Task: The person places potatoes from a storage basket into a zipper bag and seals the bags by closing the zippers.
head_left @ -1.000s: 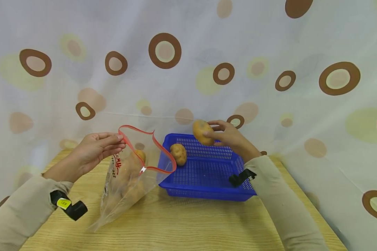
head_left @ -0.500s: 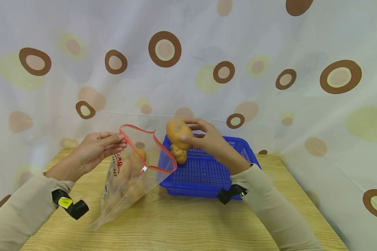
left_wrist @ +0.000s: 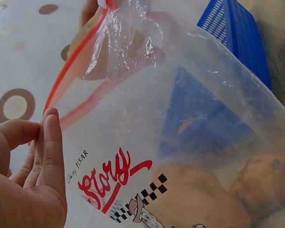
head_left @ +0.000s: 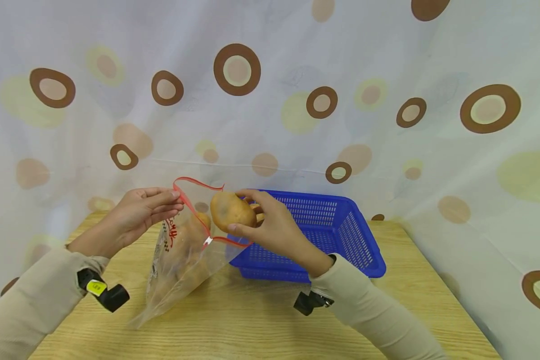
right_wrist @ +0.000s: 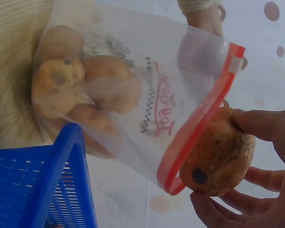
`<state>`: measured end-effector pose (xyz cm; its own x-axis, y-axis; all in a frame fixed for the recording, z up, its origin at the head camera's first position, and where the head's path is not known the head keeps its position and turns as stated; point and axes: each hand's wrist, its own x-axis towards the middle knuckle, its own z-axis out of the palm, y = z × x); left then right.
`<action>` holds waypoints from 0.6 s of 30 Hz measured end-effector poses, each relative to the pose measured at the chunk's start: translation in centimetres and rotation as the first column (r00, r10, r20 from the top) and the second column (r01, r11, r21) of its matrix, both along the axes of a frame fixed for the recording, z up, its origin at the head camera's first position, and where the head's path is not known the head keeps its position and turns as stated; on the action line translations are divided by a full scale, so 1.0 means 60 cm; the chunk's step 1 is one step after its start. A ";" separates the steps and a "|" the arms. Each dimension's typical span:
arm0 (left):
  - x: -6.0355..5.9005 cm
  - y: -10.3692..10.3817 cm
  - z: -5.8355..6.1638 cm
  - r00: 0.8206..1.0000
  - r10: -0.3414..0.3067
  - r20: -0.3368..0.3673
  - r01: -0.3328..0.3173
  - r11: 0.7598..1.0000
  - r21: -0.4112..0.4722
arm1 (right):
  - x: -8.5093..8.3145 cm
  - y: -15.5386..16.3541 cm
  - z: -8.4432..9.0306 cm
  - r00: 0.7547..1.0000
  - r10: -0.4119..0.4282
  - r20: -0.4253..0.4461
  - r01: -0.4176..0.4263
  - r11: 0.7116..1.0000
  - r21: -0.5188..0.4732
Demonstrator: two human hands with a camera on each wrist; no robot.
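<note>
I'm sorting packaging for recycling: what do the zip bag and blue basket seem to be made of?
Zip bag: thin, glossy plastic film, being see-through and wrinkled with bright glints. Its red strip looks like flexible plastic, curving along the opening. Blue basket: probably moulded plastic, slightly shiny, judging by even colour and repeated slots.

Cannot count the tan, rounded potatoes [right_wrist: 57, 88] inside the clear plastic bag with a red zip rim [head_left: 169, 235]; blurred through the film. In the head view's centre, can see only scraps of another tan potato [head_left: 260, 218] behind the fingers of the right hand [head_left: 274, 227]. At lower left, cannot read the small yellow label [head_left: 96, 287]. At the bottom, lose both beige fabric sleeves [head_left: 382, 315] to the edge. In the right wrist view, lose the blue perforated plastic basket [right_wrist: 75, 164] at lower left; in the left wrist view, the left hand [left_wrist: 33, 185].
</note>
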<state>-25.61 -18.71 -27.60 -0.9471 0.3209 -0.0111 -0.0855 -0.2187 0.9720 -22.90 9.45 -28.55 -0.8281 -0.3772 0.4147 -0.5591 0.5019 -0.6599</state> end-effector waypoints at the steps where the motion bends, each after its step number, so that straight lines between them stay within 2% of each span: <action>1: 0.000 0.000 -0.001 1.000 0.000 0.001 0.000 1.000 -0.002 | 0.003 -0.003 -0.003 1.000 -0.006 -0.026 0.007 1.000 0.015; 9: 0.002 0.001 -0.003 1.000 -0.003 -0.006 0.003 1.000 -0.010 | 0.007 -0.015 -0.017 0.991 -0.015 -0.131 0.031 0.992 0.124; 18: 0.001 0.002 -0.003 1.000 0.001 0.001 -0.001 1.000 -0.005 | 0.007 -0.015 -0.016 0.988 -0.013 -0.151 0.042 0.981 0.190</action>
